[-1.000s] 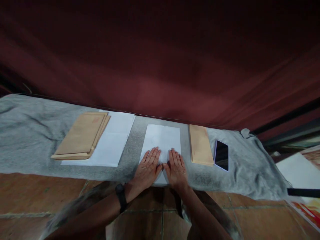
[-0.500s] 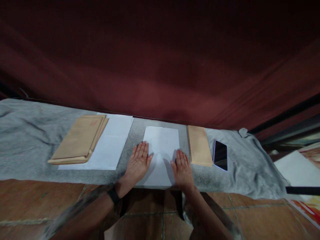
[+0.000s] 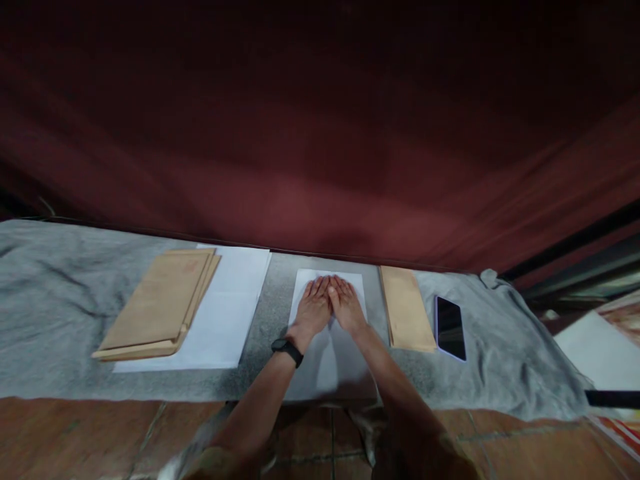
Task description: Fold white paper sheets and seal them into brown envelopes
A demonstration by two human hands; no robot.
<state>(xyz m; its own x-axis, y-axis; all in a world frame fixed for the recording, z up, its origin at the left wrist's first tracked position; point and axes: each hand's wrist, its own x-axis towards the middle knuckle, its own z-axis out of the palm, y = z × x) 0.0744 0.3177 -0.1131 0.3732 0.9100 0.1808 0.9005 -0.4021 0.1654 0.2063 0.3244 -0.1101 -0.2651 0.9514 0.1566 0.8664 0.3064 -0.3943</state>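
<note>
A white sheet of paper [image 3: 320,373] lies on the grey cloth in front of me, its long side running away from me. Flat on its upper part rests my left hand [image 3: 314,307], fingers stretched out. My right hand [image 3: 346,303] lies flat beside it, and the two hands touch at the fingers and thumbs. Neither hand grips anything. Part of the sheet's upper half is hidden under them. To the right is a small stack of narrow brown envelopes [image 3: 407,310].
On the left, larger brown envelopes [image 3: 157,300] overlap white sheets [image 3: 225,307]. A phone [image 3: 450,328] lies right of the narrow envelopes. The grey cloth [image 3: 55,320] ends at a dark red hanging fabric [image 3: 300,167]. Tiled floor [image 3: 75,433] shows below.
Both hands have moved inward and farther up the sheet, from its two sides to its middle, where they now touch. The view has shifted slightly, so the surface appears lower.
</note>
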